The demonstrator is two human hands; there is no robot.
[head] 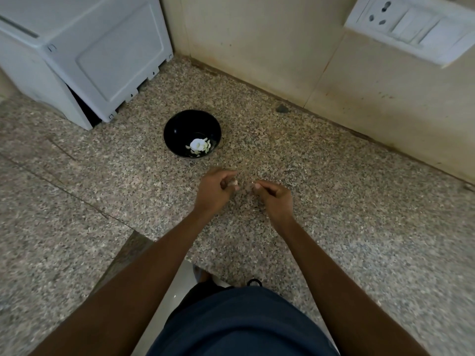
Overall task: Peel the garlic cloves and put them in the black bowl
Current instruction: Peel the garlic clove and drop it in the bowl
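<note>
Shorts (pixel 239 322) fill the near edge of my view, and my two forearms reach out from there over the speckled stone counter (pixel 334 201). My left hand (pixel 214 191) has its fingers curled in, pinching what looks like a small pale garlic clove (pixel 234 184) at the fingertips; it is blurred, so I judge that from its colour. My right hand (pixel 275 197) is just beside it, fingers bent toward the thumb as if nipping a bit of skin, though I cannot tell whether it holds anything. I keep both hands close together above the counter, probably so one steadies the clove while the other picks at it.

Farther out and a little left sits the black bowl (pixel 177 132), within easy reach for dropping cloves in. Peeled garlic (pixel 200 145) lies in a small white heap at its bottom. Beyond it, at far left, stands a white appliance (pixel 90 55); at far right, a switch plate (pixel 411 27) on the wall.
</note>
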